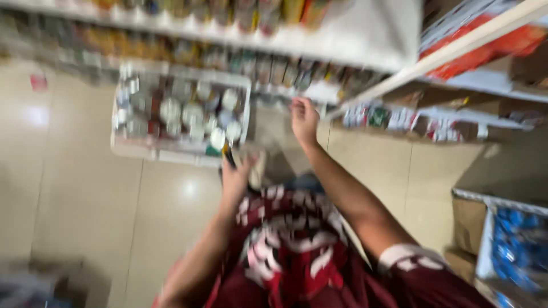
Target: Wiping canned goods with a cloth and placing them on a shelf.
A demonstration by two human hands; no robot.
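Though badly blurred, shop aisle seen from above. Left hand [237, 179] low over red-and-white shirt [291, 251], closed round small dark thing [228, 155], kind unclear. Right hand [303, 118] stretched forward to white shelf edge [342, 54], just beside it; whether touching, and whether fingers curled or spread, cannot tell. White crate [123, 147] of round-lidded jars [191, 114] on pale tiled floor [80, 194], ahead of left hand. Cardboard boxes [468, 225] at right.

Right hand [304, 118] reaches forward, left hand [235, 178] lower
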